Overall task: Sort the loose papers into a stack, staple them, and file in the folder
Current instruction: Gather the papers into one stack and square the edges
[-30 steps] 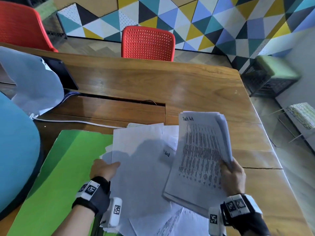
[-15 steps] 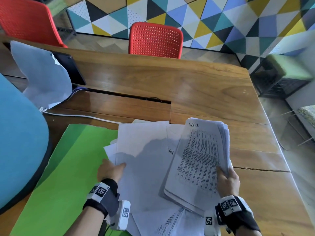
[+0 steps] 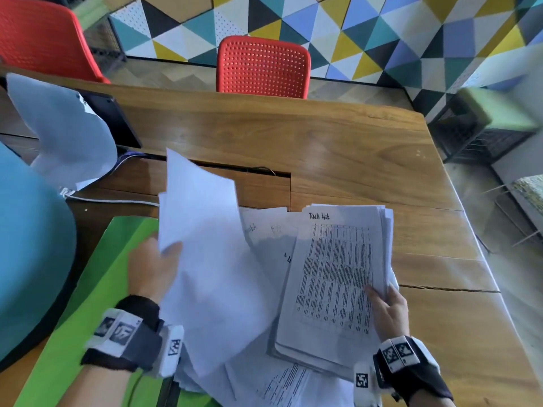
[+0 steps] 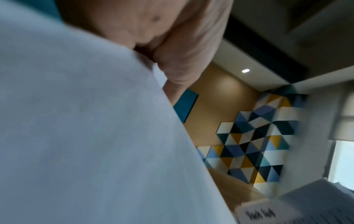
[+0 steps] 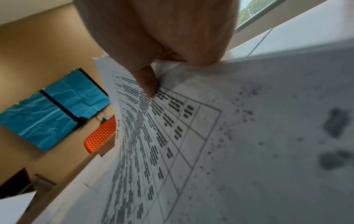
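Pinching a thin, limp white sheet (image 3: 202, 259) by its left edge, the left hand (image 3: 152, 268) lifts it so it curls above the loose papers (image 3: 264, 380) strewn on the wooden table (image 3: 338, 148). The right hand (image 3: 388, 312) grips a squared-up stack (image 3: 335, 277), thumb on the printed "Task List" grid, its fanned edges tilted off the table. A flat matte green folder (image 3: 88, 295) lies under the left forearm, beside a rounded blue shape (image 3: 29, 259). A perforated red chair (image 3: 263, 67) stands behind the table.

From the left wrist, the sheet (image 4: 86, 136) fills the frame, blurred, hiding most of the curled fingers (image 4: 182, 53).

From the right wrist, the thumb (image 5: 145, 81) presses the stack's top page (image 5: 210, 151); the fingers beneath are hidden.
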Tool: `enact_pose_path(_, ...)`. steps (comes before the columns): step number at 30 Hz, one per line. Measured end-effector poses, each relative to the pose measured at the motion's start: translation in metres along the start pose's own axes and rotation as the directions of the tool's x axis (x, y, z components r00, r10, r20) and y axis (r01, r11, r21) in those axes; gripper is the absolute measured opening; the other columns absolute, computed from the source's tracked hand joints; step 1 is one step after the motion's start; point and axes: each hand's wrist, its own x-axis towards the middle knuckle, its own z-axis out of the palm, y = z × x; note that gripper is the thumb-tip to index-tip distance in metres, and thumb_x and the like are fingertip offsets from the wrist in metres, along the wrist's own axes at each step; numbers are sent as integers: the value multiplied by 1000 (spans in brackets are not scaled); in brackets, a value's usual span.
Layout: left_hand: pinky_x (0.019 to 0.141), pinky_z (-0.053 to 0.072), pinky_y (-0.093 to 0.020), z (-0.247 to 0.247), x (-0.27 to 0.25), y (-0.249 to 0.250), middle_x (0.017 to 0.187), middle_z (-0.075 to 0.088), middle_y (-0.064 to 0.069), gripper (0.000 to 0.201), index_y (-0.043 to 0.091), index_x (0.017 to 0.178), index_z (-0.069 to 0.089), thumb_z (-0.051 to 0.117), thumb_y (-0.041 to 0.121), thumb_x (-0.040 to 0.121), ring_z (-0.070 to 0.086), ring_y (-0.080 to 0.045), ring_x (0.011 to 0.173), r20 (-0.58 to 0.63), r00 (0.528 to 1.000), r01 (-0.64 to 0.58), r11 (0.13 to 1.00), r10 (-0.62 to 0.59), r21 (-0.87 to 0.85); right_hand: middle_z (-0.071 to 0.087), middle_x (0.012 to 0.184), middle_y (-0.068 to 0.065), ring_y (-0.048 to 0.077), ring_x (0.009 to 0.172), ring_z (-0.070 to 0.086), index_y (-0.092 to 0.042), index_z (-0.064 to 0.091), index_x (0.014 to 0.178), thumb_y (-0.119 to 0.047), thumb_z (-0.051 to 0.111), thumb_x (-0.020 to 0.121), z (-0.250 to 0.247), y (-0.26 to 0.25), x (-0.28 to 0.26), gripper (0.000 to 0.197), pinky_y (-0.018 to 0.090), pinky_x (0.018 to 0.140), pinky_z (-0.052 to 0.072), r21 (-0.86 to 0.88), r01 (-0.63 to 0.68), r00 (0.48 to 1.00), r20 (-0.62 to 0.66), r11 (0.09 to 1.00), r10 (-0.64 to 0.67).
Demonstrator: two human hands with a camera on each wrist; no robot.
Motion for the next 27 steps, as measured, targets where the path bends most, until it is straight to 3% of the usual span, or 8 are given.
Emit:
enact_pose_path(6,64,52,-43,-27,-36,83,78,71,-17,31,4,85,66,55,32,76,66,-36,76,160,920,-361,932,357,-1,68,80,14,26,71,61,-9,66,96,-9,62,92,22,-21,-3,6,38,65,51,116,-49,984,175,992,28)
enact_pose_path(11,74,47,-41,66,-92,112,101,67,-20,46,10,126,45,57,24,83,62,-40,93,529,711,-586,806,464,82,76,101,19,37,100,70,-4,69,102,-1,62,87,43,-22,-6,17,52,91,53,222,-211,933,337,952,128)
enact_pose_path(17,65,42,-30,109,-143,117,98,65,-14,45,8,113,43,64,28,78,64,-33,87,827,382,-598,792,413,-119,62,76,-1,20,77,59,-16,58,84,6,52,93,46,-21,-24,25,9,60,50,23,-110,918,386,994,93)
enact_pose_path(19,79,49,-33,110,-138,117,105,66,-12,45,11,104,54,69,46,81,63,-26,92,882,268,-414,873,389,-259,56,77,-5,22,75,55,-24,53,81,13,46,94,47,-22,-26,40,17,64,50,-33,-65,927,369,997,73)
enact_pose_path(21,101,43,-44,112,-123,109,117,62,-24,61,2,106,60,56,60,87,58,-31,103,921,69,143,910,383,-389,59,73,-4,19,72,55,-24,55,75,11,48,94,44,-28,-26,39,26,67,49,-25,-115,928,353,993,117)
enact_pose_path(22,106,35,-48,113,-116,103,125,55,-30,71,-3,114,57,45,63,92,51,-34,110,917,29,375,846,398,-379,65,69,-3,16,70,59,-20,60,74,7,52,91,42,-26,-24,33,23,65,50,-2,-120,927,358,993,112)
enact_pose_path(24,115,22,-50,117,-100,90,140,46,-29,74,-1,131,53,32,61,97,42,-34,123,930,70,617,717,360,-325,76,77,0,11,76,69,-14,72,81,1,61,81,42,-29,-24,19,26,69,58,26,-158,919,370,987,137)
enact_pose_path(27,110,40,-43,117,-89,68,133,61,-17,45,5,126,63,51,38,98,56,-33,121,938,205,520,781,279,-346,79,93,7,30,95,72,-13,73,96,-3,66,77,46,-30,-23,22,45,83,59,121,-222,907,390,967,159)
